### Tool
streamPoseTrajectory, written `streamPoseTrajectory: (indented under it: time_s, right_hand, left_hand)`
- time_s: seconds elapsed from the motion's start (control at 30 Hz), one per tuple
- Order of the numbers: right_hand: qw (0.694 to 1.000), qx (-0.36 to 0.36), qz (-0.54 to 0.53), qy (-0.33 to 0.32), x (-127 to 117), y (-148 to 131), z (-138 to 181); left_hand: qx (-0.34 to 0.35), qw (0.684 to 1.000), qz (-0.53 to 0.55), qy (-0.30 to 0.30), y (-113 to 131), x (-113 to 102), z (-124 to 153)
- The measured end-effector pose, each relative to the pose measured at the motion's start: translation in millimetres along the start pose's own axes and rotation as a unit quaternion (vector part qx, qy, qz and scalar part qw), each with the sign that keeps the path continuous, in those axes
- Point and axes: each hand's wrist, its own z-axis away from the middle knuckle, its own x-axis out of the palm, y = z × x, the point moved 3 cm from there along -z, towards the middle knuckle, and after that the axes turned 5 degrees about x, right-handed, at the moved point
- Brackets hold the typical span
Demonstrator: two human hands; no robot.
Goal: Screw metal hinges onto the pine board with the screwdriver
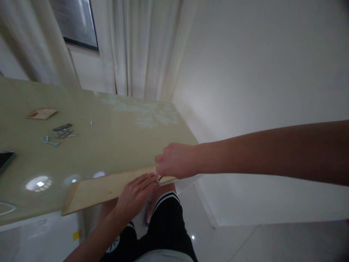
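A pale wooden board [100, 191] lies along the near edge of the table, its long side reaching past the edge toward me. My left hand [137, 193] grips the board near its right end, fingers close together over the top. At those fingertips a small metal piece [158, 181] shows at the board's edge; its kind is too small to tell. Just right of it, my right hand [176, 160] is closed in a fist above the board's end. A thin dark metal shaft [160, 178] comes out below this fist; the rest is hidden in the fingers.
On the table [117, 138] at left lie metal brackets [64, 131], several screws [50, 142] and a small wooden piece [42, 113]. A dark-screened object [5, 159] is at the left edge. Curtains [147, 47] hang behind; a white wall [253, 80] stands at right.
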Motion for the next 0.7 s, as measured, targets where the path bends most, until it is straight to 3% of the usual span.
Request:
streamPoseTrajectory:
  time_s: [0.07, 0.13, 0.2, 0.3, 0.4, 0.43, 0.5, 0.6, 0.63, 0.7]
  right_hand:
    - [0.986, 0.130, -0.098, -0.029, 2, 13, -6]
    - [0.968, 0.186, -0.161, -0.056, 2, 21, -10]
    - [0.978, 0.148, -0.139, -0.050, -3, 20, -10]
    - [1.000, 0.011, -0.014, -0.021, -8, 2, -5]
    - [0.994, -0.104, 0.043, 0.005, -6, -15, -1]
    - [0.995, -0.091, 0.032, 0.021, -5, -15, -2]
    - [0.998, 0.021, -0.048, 0.015, -1, -3, -7]
    - [0.948, 0.214, -0.224, -0.070, 6, 22, -10]
    - [0.934, 0.230, -0.258, -0.092, 7, 26, -9]
    - [0.945, 0.194, -0.246, -0.098, 4, 25, -7]
  left_hand:
    - [-0.005, 1.000, 0.003, 0.006, 0, 3, 1]
    - [-0.012, 1.000, 0.005, 0.014, 0, 4, 1]
    - [-0.012, 1.000, 0.002, 0.021, 0, 3, 0]
    - [-0.008, 1.000, -0.005, 0.023, 0, -2, -2]
    - [-0.021, 1.000, 0.003, 0.022, 0, -5, -3]
    - [-0.026, 0.999, 0.006, 0.020, 0, -5, -2]
    - [-0.028, 0.999, 0.010, 0.013, 0, -3, -1]
    - [-0.027, 0.999, 0.018, 0.006, -1, 1, 1]
    - [-0.025, 0.999, 0.018, 0.007, -1, 2, 1]
    - [-0.022, 1.000, 0.011, 0.006, -1, 3, 2]
